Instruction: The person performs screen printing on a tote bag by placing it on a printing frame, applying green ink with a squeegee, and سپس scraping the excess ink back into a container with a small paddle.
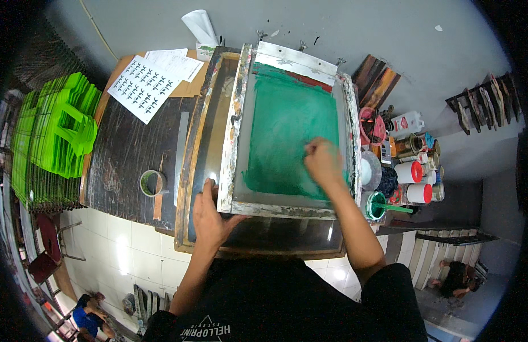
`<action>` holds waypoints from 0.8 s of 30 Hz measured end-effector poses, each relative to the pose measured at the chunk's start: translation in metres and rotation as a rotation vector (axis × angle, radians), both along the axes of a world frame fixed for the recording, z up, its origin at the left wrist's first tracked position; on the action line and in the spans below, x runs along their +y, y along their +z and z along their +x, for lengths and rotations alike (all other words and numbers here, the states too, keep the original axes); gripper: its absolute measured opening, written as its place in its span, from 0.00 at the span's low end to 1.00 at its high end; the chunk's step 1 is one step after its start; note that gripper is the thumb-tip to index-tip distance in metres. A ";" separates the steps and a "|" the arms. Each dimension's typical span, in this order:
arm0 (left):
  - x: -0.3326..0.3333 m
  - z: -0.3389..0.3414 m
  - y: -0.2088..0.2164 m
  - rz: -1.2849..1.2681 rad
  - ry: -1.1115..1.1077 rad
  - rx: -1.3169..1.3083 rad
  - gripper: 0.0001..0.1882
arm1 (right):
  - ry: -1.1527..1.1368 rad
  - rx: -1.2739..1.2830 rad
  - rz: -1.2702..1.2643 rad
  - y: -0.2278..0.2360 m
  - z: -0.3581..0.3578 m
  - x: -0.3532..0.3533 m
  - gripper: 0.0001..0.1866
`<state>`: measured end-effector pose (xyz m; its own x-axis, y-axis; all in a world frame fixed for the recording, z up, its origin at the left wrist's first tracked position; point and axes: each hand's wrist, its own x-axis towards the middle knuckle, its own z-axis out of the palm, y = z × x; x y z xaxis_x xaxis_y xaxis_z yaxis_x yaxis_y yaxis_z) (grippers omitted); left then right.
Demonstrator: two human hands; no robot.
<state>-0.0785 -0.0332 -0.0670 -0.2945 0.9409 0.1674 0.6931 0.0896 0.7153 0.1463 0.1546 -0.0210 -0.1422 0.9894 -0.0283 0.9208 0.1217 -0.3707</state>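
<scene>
A screen printing frame (227,142) with worn, paint-spattered edges lies in front of me. Green covers most of its mesh (292,114), with a dark red strip near the top. At its lower left corner, my left hand (211,219) grips the frame, fingers along the side and thumb along the near edge. My right hand (324,162) is closed in a fist over the right part of the green area, slightly blurred. Whatever it may hold is hidden. Beneath lies a larger wood-edged glass panel (204,131).
Bright green bags (59,125) stack on a wire rack at left. A tape roll (153,182) and printed sheets (144,85) lie on the dark table. On the right stand an open green ink jar (376,206), red-lidded tubs (409,172) and a bottle (407,122). Two people sit farther off.
</scene>
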 end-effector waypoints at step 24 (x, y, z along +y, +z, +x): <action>0.001 0.004 0.007 0.026 0.005 0.079 0.63 | -0.070 -0.160 0.002 -0.003 0.041 -0.059 0.08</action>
<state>-0.0744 -0.0322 -0.0600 -0.2838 0.9346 0.2146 0.7471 0.0753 0.6604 0.1869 0.0957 -0.0245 -0.0663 0.9969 -0.0429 0.9742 0.0554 -0.2189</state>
